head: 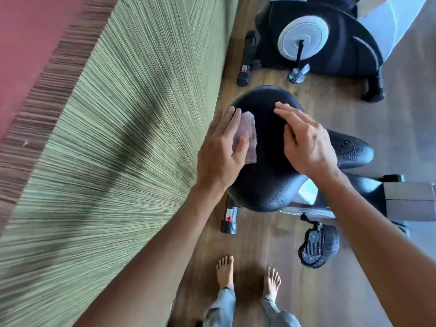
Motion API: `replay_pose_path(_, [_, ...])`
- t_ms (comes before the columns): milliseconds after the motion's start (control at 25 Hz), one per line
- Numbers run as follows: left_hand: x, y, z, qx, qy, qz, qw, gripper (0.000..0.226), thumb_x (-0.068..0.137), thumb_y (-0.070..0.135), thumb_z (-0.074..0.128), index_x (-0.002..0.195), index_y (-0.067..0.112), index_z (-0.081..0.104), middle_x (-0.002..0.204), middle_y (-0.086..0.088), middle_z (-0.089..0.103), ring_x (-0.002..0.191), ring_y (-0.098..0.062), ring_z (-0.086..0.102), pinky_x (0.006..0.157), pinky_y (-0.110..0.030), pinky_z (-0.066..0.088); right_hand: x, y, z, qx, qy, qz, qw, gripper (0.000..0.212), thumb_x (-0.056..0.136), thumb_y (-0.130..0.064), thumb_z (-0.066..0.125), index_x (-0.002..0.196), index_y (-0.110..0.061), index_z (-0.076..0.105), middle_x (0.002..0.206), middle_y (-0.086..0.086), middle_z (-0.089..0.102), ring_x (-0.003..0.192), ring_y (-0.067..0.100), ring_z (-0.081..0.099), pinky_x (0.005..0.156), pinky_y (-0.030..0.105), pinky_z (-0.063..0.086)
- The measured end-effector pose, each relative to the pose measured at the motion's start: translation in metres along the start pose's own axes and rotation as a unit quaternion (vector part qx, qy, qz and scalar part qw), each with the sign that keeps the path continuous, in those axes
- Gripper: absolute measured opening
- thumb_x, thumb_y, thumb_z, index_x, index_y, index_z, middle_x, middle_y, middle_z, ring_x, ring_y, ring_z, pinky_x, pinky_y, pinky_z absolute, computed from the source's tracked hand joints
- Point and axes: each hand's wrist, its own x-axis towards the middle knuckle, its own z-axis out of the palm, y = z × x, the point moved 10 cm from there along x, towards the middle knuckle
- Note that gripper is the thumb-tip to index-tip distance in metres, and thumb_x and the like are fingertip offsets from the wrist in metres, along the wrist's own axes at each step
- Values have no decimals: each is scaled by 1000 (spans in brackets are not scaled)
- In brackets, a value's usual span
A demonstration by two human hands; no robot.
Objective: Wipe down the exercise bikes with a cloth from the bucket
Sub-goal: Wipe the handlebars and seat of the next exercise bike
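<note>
A black padded bike saddle (266, 161) fills the middle of the head view, dotted with water drops on its near and right parts. My left hand (221, 152) presses a small pinkish-grey cloth (318, 135) flat against the saddle's left side. My right hand (304, 140) rests on top of the saddle with its fingers stretched out, holding nothing. The bike's frame and a black pedal (316, 246) show below the saddle. No bucket is in view.
A second exercise bike (330, 38) with a white flywheel disc stands on the wooden floor beyond the saddle. A green ribbed wall (106, 149) runs close along the left. My bare feet (247, 277) stand on the floor just behind the saddle.
</note>
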Motion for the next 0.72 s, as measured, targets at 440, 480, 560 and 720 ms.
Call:
replay_pose_path(440, [27,4,13,128,-54,5,990,54,105,35,43,152,9,43,163,-8,36,153,-24,28,112,-45,45,0,5,-16,63,50,39,996,44,92,1,44,132,-5,60,136,8,64,125,22,59,108,19,40])
replay_pose_path(480, [6,14,13,125,-39,7,991,54,104,33,43,152,7,44,162,-12,37,152,-26,30,117,-44,40,-1,4,-17,65,49,45,996,42,93,1,44,131,-5,60,133,9,64,123,21,60,105,14,38])
replay_pose_path(560, [-42,36,17,122,-35,22,992,55,104,31,42,151,3,44,161,-17,36,153,-28,28,124,-42,28,-1,4,-16,75,35,58,995,39,95,-1,45,130,-5,62,131,8,65,120,19,60,102,9,36])
replay_pose_path(720, [-29,48,33,118,-116,-65,984,65,107,43,33,157,3,29,167,-22,14,158,-30,2,127,-48,10,-6,0,-29,132,59,110,983,37,95,-5,46,128,-4,63,129,10,66,120,21,60,106,22,43])
